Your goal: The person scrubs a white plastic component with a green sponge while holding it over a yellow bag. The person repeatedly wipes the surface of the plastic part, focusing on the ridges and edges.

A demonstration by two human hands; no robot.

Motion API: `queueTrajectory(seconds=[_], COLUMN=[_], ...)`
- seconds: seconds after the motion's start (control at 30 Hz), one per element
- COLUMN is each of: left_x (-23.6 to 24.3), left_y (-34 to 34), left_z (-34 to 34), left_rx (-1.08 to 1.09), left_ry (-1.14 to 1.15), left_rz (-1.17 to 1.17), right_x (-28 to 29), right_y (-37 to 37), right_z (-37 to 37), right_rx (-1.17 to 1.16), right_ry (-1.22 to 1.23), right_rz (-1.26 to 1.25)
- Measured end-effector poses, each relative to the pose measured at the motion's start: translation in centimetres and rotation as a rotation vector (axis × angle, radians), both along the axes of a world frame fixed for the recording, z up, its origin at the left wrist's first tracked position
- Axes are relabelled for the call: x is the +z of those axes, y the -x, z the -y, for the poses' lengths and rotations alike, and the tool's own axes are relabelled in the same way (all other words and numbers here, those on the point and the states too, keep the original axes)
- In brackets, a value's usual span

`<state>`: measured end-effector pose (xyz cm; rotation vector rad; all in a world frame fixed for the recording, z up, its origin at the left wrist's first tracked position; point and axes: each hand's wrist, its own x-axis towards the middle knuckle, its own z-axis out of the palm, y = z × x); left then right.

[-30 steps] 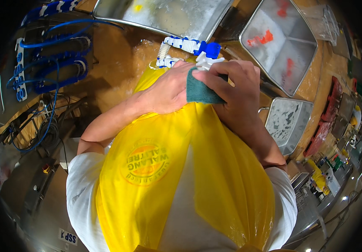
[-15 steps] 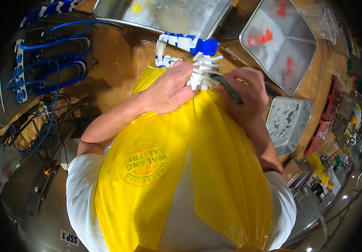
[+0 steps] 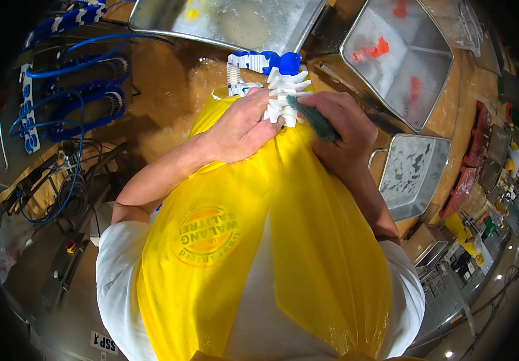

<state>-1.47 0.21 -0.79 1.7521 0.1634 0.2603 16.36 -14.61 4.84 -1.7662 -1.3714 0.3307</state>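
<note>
Low in front of my yellow apron (image 3: 326, 240), my left hand (image 3: 239, 129) grips a row of white plastic chain links (image 3: 282, 105) with curved, rib-like prongs. My right hand (image 3: 348, 123) pinches a dark green scouring pad (image 3: 312, 117), whose upper end touches the right side of the links. Just beyond lies a chain section of white links ending in a blue piece (image 3: 283, 63). It curves back toward my left hand; whether it joins the held links is hidden. The left fingertips are out of sight behind the links.
A metal basin of cloudy, foamy water (image 3: 235, 21) stands ahead. To its right is a divided metal sink (image 3: 437, 66) with orange-red patches. A shallow metal pan (image 3: 431, 192) sits nearer on the right. Blue-and-white chains (image 3: 88, 114) and a blue hose are at left.
The scouring pad has swung up and left against the links, and more of it shows. The links and the blue-ended section have shifted slightly left. My left hand keeps its grip.
</note>
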Motion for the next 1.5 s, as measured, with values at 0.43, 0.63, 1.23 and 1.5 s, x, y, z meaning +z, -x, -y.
queueTrajectory(seconds=[0.43, 0.63, 1.23, 1.5], left_x=[-0.4, 0.3, 1.4, 0.7], left_y=[0.1, -1.0, -1.1, -1.4], left_z=[0.2, 0.0, 0.6, 0.7], left_rx=[0.026, -0.014, -0.011, -0.048], left_ry=[0.323, -0.062, 0.228, 0.045], left_rz=[-0.086, 0.113, -0.125, -0.063], right_x=[-0.4, 1.6, 2.5, 2.8], right_y=[-1.4, -0.7, -3.5, -5.1], right_z=[3.3, 0.9, -2.3, -3.1], right_rx=[0.019, -0.149, 0.157, 0.376], right_ry=[0.203, 0.37, 0.081, 0.065], right_rz=[-0.696, -0.959, -0.032, -0.011])
